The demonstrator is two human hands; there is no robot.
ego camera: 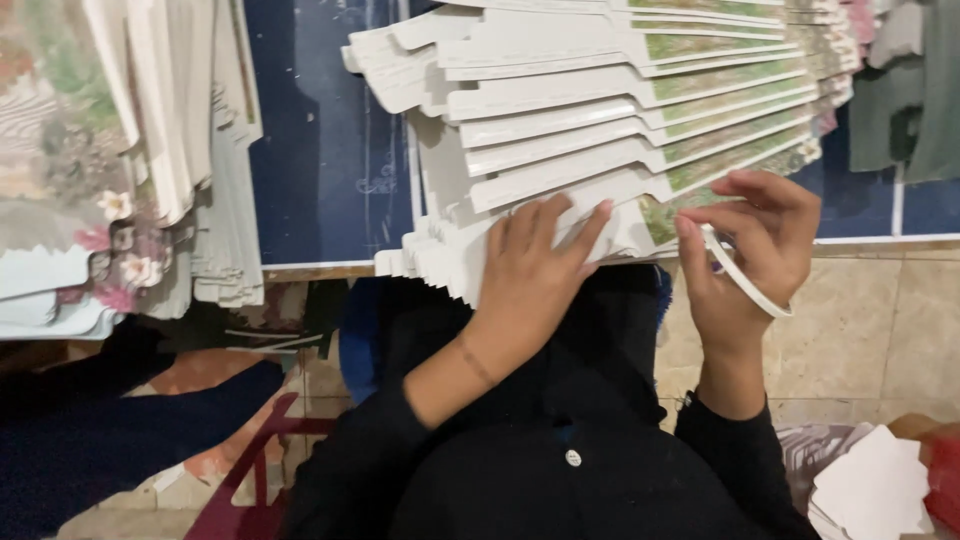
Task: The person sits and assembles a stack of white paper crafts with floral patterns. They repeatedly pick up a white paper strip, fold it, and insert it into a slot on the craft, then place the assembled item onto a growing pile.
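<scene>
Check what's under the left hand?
The left hand lies flat on a fanned stack of white card blanks. The near blanks' edges show around it; the part under the palm is covered. The right hand holds a white strip.

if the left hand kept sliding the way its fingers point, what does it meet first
The left hand lies flat on the fanned card sheets, fingers pointing up and right. Going on, it would probably just ride further over those sheets; nothing else shows in that line.

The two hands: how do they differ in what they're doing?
The left hand lies flat, fingers spread, pressing on the fanned stack of card blanks; the right hand is curled, pinching a thin white strip. The left forearm is bare; the right wrist is sleeved. Both sit at the stack's near edge.
</scene>
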